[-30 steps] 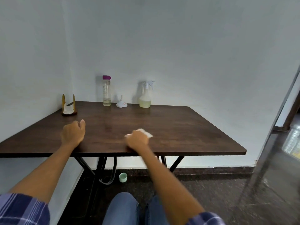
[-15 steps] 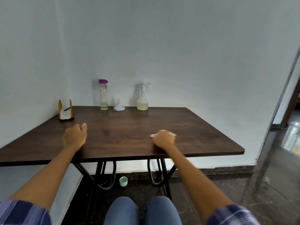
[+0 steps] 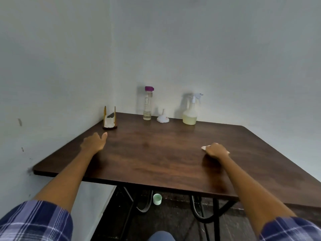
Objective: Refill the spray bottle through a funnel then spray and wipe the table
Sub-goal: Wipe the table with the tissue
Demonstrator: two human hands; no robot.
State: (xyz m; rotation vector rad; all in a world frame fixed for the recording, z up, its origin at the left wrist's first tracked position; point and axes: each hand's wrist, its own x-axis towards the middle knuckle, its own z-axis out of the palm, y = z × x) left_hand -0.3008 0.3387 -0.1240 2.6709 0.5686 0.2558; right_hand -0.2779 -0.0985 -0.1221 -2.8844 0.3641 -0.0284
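Note:
My right hand (image 3: 216,150) presses a white tissue (image 3: 203,147) flat on the dark wooden table (image 3: 156,153), right of the middle; only its edge shows past my fingers. Resting on the table near the left edge is my left hand (image 3: 94,142), fingers loosely apart and holding nothing. At the back by the wall stand a clear spray bottle (image 3: 190,112) with pale yellow liquid in its base, a white funnel (image 3: 163,117) lying mouth down, and a tall clear bottle (image 3: 148,103) with a purple cap.
A wooden napkin holder (image 3: 109,120) with white tissues sits at the back left corner. The table stands in a corner between two walls. On the floor under it lies a small green cap (image 3: 157,199) among black metal legs.
My right hand has slid the tissue to the right across the table. The left hand stayed in place, and my view has turned to the right.

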